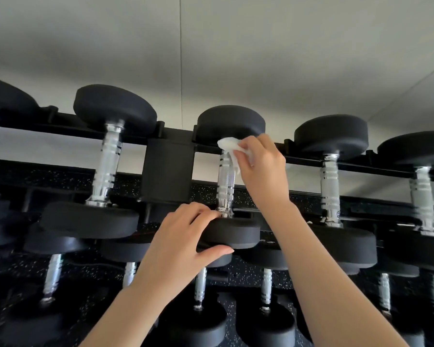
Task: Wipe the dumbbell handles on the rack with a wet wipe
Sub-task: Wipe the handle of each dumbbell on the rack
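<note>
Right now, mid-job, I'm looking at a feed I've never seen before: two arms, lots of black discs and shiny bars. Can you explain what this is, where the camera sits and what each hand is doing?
There is no machine here: these are a person's two bare arms, seen from one wide-angle camera worn on the head, looking forward and down.

The black discs and shiny bars are dumbbells lying in rows on a black rack, with more rows below.

The right hand holds a white wet wipe against the far end of the chrome handle of the middle dumbbell on the top row.

The left hand grips that dumbbell's near black head, fingers over the top and thumb underneath, apparently steadying it.

Behind the rack is a pale wall.
</note>
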A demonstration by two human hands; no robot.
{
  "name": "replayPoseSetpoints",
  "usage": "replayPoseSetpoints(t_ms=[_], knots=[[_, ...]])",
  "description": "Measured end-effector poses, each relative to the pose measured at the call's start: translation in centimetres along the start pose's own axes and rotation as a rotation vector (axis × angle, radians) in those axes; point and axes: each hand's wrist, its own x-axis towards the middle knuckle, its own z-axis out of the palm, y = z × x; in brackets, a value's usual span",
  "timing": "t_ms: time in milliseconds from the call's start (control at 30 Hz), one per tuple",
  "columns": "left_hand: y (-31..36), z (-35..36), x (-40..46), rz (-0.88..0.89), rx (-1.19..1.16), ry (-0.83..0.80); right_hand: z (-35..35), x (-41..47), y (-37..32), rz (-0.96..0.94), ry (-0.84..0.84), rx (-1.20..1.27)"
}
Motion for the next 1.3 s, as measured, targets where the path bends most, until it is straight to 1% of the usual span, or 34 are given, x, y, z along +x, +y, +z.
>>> replayPoseSetpoints(t_ms=[133, 267, 333, 500, 700, 767, 867, 1033, 1300], knots=[[-0.4, 0.5, -0.1, -0.004, -0.033, 0.014, 2.2, 0.1, 0.2, 0.027, 0.095, 0.048], [-0.6, 0.7, -0.2, -0.006, -0.061, 0.028, 3.0, 0.3, 0.0, 0.155, 0.178, 0.148], [-0.7, 0.8, -0.2, -0.002, -0.069, 0.031, 3.2, 0.4, -0.2, 0.220, 0.178, 0.213], [-0.8, 0.9, -0.2, 0.003, -0.095, 0.050, 2.8, 0.3, -0.4, 0.305, 0.135, 0.335], [-1.0, 1.0, -0.2, 0.000, -0.116, 0.050, 2.8, 0.7, -0.6, 0.408, 0.108, 0.327], [-1.1, 1.0, -0.2, 0.000, -0.127, 0.048, 2.6, 1.0, -0.6, 0.440, 0.043, 0.327], [-1.1, 1.0, -0.3, -0.011, -0.146, 0.047, 1.5, 0.6, -0.6, 0.458, -0.126, 0.311], [-1.0, 1.0, -0.3, -0.011, -0.156, 0.042, -0.4, -2.9, -0.9, 0.389, -0.350, 0.299], [-0.8, 1.0, -0.4, -0.025, -0.173, 0.072, -2.0, -4.3, 0.1, 0.315, -0.609, 0.226]])
